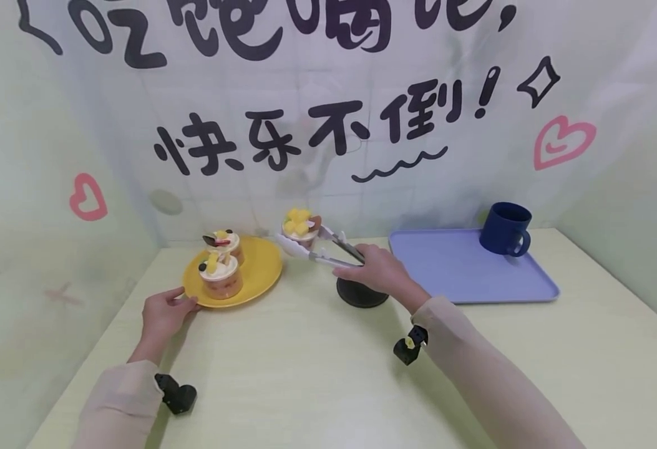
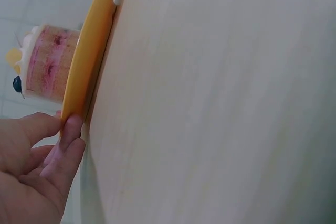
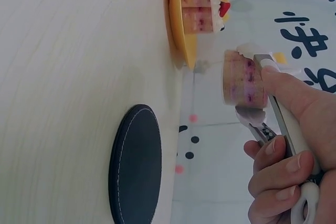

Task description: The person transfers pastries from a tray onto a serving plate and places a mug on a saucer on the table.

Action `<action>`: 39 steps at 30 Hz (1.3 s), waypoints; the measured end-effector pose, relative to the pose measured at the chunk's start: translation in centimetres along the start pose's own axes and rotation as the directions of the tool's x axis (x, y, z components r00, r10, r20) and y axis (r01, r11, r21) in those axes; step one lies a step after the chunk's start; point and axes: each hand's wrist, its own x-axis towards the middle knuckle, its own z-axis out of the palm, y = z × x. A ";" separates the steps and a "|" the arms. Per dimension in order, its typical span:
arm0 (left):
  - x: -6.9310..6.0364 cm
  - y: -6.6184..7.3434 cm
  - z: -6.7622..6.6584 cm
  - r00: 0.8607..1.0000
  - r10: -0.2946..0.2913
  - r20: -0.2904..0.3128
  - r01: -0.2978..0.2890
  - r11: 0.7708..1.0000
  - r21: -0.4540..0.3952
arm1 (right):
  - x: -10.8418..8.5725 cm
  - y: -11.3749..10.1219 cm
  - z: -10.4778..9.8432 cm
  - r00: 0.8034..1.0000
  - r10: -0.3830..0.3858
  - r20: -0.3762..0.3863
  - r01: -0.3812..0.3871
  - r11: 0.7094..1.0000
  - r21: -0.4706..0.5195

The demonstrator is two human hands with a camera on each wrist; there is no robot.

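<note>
In the head view, my left hand (image 1: 163, 315) pinches the near-left rim of a yellow plate (image 1: 263, 274), thumb above and fingers below. Two dessert cups (image 1: 223, 284) with cream and fruit on top stand on the plate's left half. My right hand (image 1: 381, 271) grips a pair of white and grey tongs (image 1: 328, 259). Between the tong tips is a third dessert cup (image 1: 300, 227) with yellow fruit pieces, held in the air right of the plate. The right wrist view shows that cup (image 3: 244, 80) clamped at its sides, clear of the table.
A round black coaster (image 1: 362, 294) lies on the table under my right hand. To the right is a lilac tray (image 1: 446, 274) with a dark blue mug (image 1: 505, 227) at its back right corner. A printed cloth backdrop (image 1: 328, 174) stands behind the table.
</note>
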 end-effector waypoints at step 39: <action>-0.1 0.0 0.2 1.000 -0.020 0.006 0.020 1.000 0.017 | 2.9 -4.0 2.8 0.989 -0.028 0.146 0.029 1.000 -0.002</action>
